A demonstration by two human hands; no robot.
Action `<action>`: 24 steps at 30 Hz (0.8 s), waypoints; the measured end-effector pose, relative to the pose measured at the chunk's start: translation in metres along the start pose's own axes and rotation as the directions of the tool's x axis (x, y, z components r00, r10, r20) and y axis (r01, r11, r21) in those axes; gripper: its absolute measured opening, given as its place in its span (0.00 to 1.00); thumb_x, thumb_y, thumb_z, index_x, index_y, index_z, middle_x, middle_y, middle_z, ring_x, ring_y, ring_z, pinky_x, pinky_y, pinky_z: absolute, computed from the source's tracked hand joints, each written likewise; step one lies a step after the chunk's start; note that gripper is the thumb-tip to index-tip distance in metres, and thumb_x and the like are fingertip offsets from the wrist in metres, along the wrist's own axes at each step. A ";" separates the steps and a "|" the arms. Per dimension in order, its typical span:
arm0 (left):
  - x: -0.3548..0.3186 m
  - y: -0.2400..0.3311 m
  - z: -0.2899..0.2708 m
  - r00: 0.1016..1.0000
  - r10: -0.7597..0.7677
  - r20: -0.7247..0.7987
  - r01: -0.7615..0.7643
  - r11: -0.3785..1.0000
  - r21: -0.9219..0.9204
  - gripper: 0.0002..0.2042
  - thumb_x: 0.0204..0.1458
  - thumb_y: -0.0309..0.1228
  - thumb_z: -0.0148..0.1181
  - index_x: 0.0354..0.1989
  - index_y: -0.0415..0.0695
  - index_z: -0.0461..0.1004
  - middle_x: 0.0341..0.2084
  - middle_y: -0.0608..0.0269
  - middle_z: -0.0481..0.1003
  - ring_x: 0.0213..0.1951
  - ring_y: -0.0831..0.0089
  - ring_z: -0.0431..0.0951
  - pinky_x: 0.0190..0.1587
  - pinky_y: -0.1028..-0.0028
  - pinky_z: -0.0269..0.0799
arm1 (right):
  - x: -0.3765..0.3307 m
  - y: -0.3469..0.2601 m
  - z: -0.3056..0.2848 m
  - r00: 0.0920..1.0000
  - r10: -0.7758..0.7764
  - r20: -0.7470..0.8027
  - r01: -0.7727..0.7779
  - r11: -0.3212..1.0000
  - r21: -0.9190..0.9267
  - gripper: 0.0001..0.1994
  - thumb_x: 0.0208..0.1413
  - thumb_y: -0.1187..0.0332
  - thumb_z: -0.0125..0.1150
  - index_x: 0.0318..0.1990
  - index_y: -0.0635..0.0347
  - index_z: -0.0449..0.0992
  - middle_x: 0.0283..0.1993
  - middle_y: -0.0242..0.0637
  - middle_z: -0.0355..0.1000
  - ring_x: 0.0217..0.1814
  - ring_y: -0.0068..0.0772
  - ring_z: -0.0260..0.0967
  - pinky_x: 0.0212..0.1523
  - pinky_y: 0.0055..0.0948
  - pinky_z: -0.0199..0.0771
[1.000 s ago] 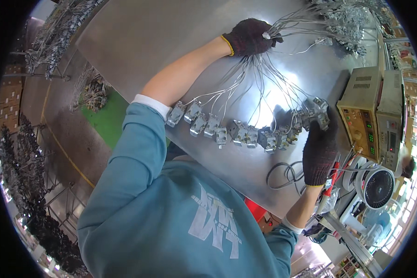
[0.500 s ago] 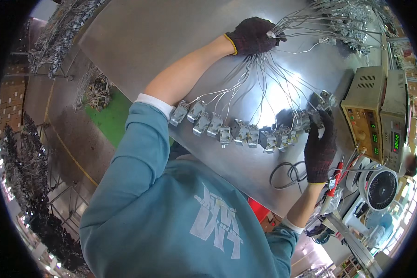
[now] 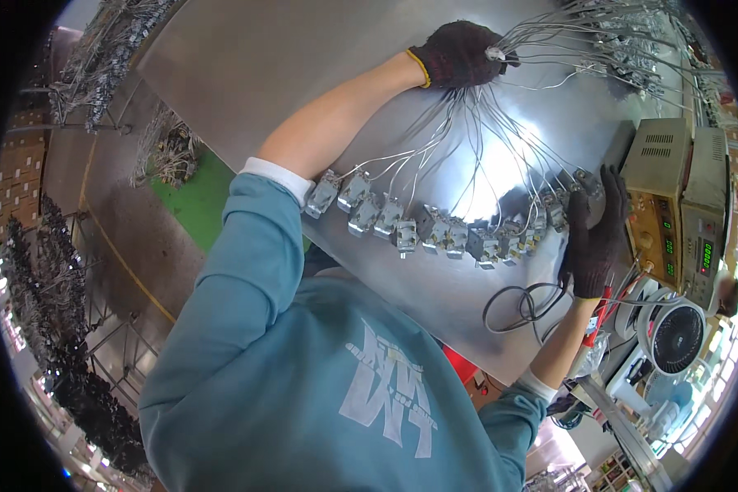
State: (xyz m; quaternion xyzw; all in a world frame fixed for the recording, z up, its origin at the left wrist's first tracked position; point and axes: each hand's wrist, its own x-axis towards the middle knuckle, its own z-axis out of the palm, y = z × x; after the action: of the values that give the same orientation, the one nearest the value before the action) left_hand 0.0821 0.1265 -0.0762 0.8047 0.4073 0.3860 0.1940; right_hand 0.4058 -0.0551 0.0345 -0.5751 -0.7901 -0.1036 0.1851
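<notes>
My left hand, in a dark knitted glove with a yellow cuff edge, is closed around a bundle of thin grey wires above the far part of the metal table. From it the wires fan out toward me, ending at a curved row of small silver metal components. At the right end of that row is my right hand, also gloved. Its fingers point away from me and are spread, close beside the last components. Whether a fingertip touches one cannot be made out.
Two bench instruments with lit displays stand to the right. A looped black cable lies nearer me, with a red-handled tool beside it. More wired components are heaped at the far right. A small fan sits lower right.
My right hand has shifted right, and its fingers have spread away from the components. My left hand, still holding the wires, appears slightly farther right and away.
</notes>
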 end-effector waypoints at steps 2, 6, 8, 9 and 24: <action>-0.002 -0.003 0.000 1.000 0.020 -0.024 -0.020 1.000 -0.021 0.12 0.56 0.41 0.63 0.44 0.55 0.86 0.37 0.55 0.85 0.40 0.51 0.85 0.47 0.54 0.81 | 0.002 0.008 0.012 0.970 0.111 0.219 -0.195 0.887 0.418 0.25 0.73 0.61 0.58 0.72 0.63 0.70 0.73 0.50 0.70 0.77 0.45 0.66 0.77 0.44 0.59; 0.003 0.000 -0.005 0.999 0.034 0.019 -0.034 0.999 -0.011 0.14 0.57 0.43 0.64 0.48 0.54 0.86 0.36 0.56 0.85 0.40 0.54 0.85 0.47 0.56 0.80 | -0.002 0.025 0.034 0.968 0.100 0.231 -0.196 0.875 0.442 0.21 0.76 0.64 0.50 0.70 0.65 0.72 0.68 0.46 0.73 0.71 0.39 0.68 0.75 0.38 0.62; 0.007 -0.007 -0.003 0.999 0.010 0.033 -0.014 0.993 0.115 0.19 0.56 0.47 0.60 0.52 0.53 0.85 0.38 0.52 0.85 0.42 0.50 0.85 0.49 0.52 0.80 | 0.002 0.026 0.041 0.976 0.067 0.208 -0.152 0.892 0.425 0.21 0.77 0.64 0.49 0.68 0.66 0.74 0.66 0.46 0.75 0.69 0.39 0.70 0.73 0.38 0.64; 0.007 -0.011 -0.001 1.000 0.002 0.029 -0.005 0.993 0.114 0.19 0.56 0.47 0.60 0.52 0.53 0.85 0.38 0.52 0.85 0.42 0.50 0.85 0.49 0.52 0.80 | 0.003 0.027 0.042 0.983 0.041 0.179 -0.111 0.907 0.406 0.21 0.77 0.63 0.47 0.67 0.66 0.75 0.64 0.46 0.76 0.67 0.39 0.72 0.70 0.38 0.67; 0.009 -0.013 0.008 0.997 0.021 -0.075 -0.016 0.997 0.076 0.17 0.54 0.45 0.63 0.48 0.53 0.85 0.37 0.53 0.84 0.41 0.48 0.84 0.49 0.50 0.79 | -0.017 0.058 0.046 0.923 -0.223 0.315 0.228 0.973 0.021 0.19 0.75 0.70 0.46 0.66 0.65 0.75 0.66 0.57 0.72 0.69 0.60 0.68 0.70 0.51 0.69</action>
State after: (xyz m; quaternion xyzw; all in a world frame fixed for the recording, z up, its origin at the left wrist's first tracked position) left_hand 0.0853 0.1416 -0.0850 0.8000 0.4212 0.4022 0.1443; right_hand 0.4573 -0.0345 -0.0171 -0.4910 -0.8695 -0.0373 0.0389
